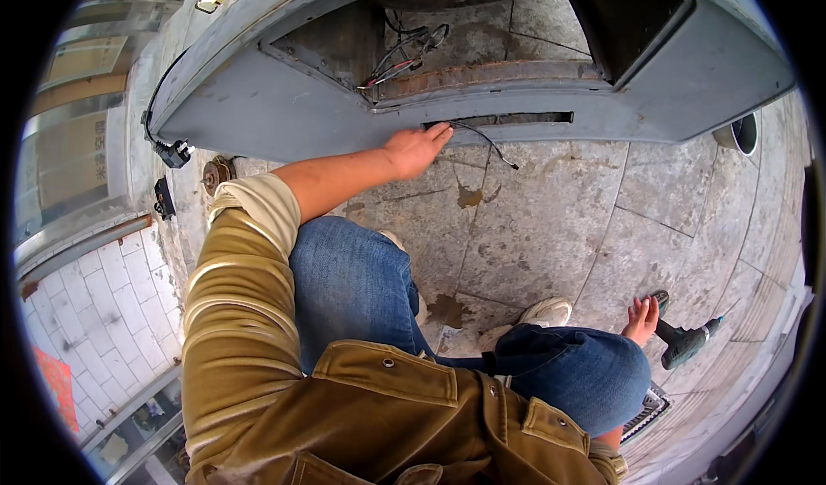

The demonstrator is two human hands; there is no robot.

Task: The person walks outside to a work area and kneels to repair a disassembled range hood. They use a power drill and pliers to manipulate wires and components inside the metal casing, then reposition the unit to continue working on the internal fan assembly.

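In front of me a big grey metal panel (482, 106) has a long narrow slot (525, 118) low in its face. My left hand (416, 149) reaches to the left end of this slot, fingers close together and closed on a thin black cable (482, 134). The cable's loose end hangs out over the floor to the right of the fingertips. Beyond my right knee, my right hand (640, 321) is low with fingers apart and holds nothing. Just right of it, a dark cordless drill (684, 344) lies on the floor, its handle end close to my fingers.
Loose wires (404, 55) lie inside the panel's large opening. At the left are a black plug (172, 152), a small black part (163, 198) and a rusty round piece (217, 173). A round container (738, 134) stands by the panel's right end. Stone tiles (551, 218) cover the floor.
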